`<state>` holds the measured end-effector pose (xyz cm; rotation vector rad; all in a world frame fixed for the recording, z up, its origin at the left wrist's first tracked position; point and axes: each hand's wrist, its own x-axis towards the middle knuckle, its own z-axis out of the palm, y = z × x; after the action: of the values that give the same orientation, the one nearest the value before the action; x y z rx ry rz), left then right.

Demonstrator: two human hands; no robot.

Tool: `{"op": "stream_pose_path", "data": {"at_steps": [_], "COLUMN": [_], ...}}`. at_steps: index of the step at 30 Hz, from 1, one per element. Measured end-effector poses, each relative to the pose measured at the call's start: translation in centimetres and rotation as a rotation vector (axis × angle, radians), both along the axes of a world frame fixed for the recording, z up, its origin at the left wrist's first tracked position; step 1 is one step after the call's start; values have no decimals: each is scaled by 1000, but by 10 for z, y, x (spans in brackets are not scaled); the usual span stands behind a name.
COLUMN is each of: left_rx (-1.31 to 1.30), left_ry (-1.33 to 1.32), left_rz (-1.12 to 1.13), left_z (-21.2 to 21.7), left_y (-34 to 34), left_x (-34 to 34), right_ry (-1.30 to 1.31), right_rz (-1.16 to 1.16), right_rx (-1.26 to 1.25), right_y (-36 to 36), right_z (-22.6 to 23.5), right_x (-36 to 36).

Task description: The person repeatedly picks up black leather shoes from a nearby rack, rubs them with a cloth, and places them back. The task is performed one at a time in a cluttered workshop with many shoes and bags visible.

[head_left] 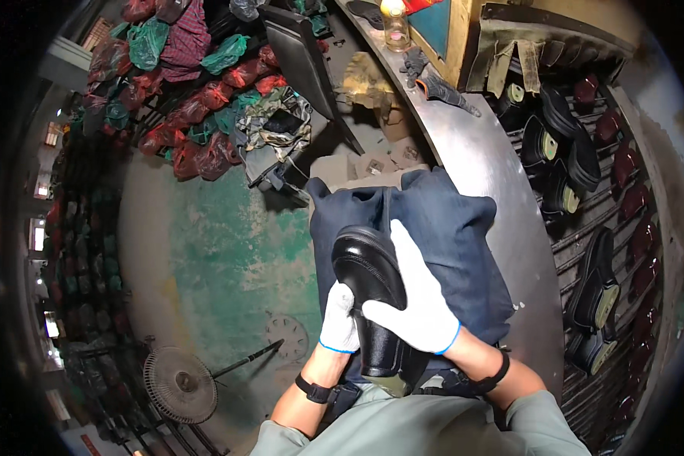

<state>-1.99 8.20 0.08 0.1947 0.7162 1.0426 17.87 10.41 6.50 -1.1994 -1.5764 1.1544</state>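
Note:
A glossy black shoe (368,266) lies over my lap on dark blue cloth (452,220), its rounded toe pointing away from me. My left hand (340,319), in a white glove with a blue cuff edge, grips the shoe's left side, thumb on top and the other fingers mostly hidden beneath. Along the right side stretch the gloved fingers of my right hand (420,296), with its thumb laid across the upper, so the shoe sits between both hands. A pale patch shows at the heel end, close to my body.
To the right runs a curved metal bench (501,182) carrying dark gloves (441,87) and a clear bottle (395,26). Beyond it, black shoes (589,285) rest on a rack of bars. A fan (180,384) stands lower left; bagged bundles (205,106) and a black chair (300,61) are farther off.

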Motion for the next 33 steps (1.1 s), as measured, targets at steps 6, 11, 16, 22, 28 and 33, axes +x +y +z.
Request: {"op": "stream_pose_path", "data": {"at_steps": [6,11,16,22,28,33], "left_rx": [-69,-53,135,200,763,1169], "left_ry": [-5,5,435,265,626,822], "left_rz": [31,86,-13,-301,-504,-684], "left_z": [10,21,53,94,55,58], "left_y": [-6,4,28,107,115,110], "left_x": [-4,18,27,89,166,284], "right_ry": [-158,-304,315,1308,1394,1235], "right_rz": [275,246,175,152,-104,-544], "right_rx": [41,-119,-138,-539,-582,-465], "right_y": [-44,-80,-79,-95,-152,-228], "right_z": [-8,4,-14,-49,-47,-41], "right_x": [19,28,61,100,172,265]}}
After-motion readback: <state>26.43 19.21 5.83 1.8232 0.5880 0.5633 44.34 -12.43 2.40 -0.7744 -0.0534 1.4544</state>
